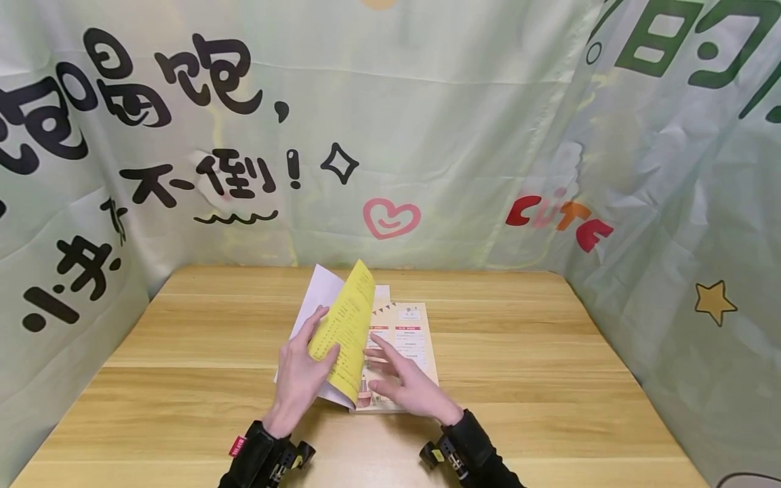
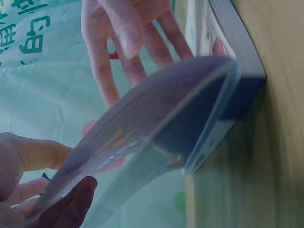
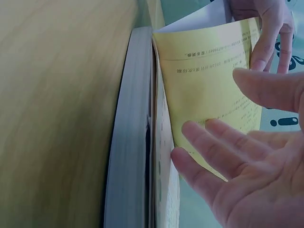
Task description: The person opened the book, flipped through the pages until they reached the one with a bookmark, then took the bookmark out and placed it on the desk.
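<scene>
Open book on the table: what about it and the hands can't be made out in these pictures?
- Small print on the yellow page: head view, too small to read.
- Part of the right-hand page: head view, covered by the right hand.
- Printing on the raised leaf: left wrist view, too blurred to read.
- Rest of the left hand: left wrist view, cut off by the left edge.

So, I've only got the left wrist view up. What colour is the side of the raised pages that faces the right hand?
Observer: The raised page on that side is yellow.
Operator: And what's printed behind the right hand?
Observer: The head view shows a cream page with red heading bars.
Operator: Where's the book on the table?
Observer: About midway across the wooden table, side to side.
</scene>
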A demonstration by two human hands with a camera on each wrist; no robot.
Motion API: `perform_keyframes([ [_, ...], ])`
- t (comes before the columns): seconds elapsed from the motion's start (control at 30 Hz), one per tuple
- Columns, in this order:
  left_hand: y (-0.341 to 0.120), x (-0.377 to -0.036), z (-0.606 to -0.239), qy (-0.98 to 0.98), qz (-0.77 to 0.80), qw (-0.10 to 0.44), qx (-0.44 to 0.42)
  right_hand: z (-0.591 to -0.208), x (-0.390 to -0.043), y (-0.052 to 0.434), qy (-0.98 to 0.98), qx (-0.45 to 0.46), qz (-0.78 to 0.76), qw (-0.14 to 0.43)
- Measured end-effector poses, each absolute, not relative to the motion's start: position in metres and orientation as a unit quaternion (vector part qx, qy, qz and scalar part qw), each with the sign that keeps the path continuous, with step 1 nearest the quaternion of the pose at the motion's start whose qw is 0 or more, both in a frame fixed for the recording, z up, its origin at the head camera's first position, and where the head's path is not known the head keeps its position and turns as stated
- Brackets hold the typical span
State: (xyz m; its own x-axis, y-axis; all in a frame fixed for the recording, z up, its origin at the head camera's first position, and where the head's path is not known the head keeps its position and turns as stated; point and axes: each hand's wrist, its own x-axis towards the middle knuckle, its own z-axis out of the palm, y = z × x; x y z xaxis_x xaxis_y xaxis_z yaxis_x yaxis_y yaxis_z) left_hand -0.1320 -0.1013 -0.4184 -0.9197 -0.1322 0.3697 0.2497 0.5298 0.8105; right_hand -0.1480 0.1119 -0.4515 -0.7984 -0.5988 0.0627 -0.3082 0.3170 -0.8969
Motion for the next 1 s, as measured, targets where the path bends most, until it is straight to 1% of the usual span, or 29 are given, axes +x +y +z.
perform_keyframes([
  [0.13,-0.105,-0.132,-0.417,-0.882,-0.418,0.212,-0.043,-0.453,-0.149,0.111,0.808,-0.294,-0.488,0.149],
  [0.27,-0.108,-0.131,-0.418,-0.909,-0.347,0.227,-0.043,-0.453,-0.149,0.111,0.823,-0.305,-0.457,0.143],
  [0.37,-0.109,-0.132,-0.419,-0.922,-0.311,0.225,-0.043,-0.452,-0.148,0.110,0.836,-0.310,-0.433,0.135],
  [0.43,-0.109,-0.132,-0.420,-0.930,-0.293,0.218,-0.046,-0.452,-0.148,0.110,0.843,-0.310,-0.418,0.134],
  [0.67,-0.109,-0.132,-0.426,-0.949,-0.261,0.167,-0.064,-0.451,-0.145,0.109,0.856,-0.314,-0.389,0.132],
  [1.0,-0.106,-0.133,-0.435,-0.960,-0.230,0.130,-0.095,-0.453,-0.145,0.107,0.859,-0.320,-0.374,0.143],
])
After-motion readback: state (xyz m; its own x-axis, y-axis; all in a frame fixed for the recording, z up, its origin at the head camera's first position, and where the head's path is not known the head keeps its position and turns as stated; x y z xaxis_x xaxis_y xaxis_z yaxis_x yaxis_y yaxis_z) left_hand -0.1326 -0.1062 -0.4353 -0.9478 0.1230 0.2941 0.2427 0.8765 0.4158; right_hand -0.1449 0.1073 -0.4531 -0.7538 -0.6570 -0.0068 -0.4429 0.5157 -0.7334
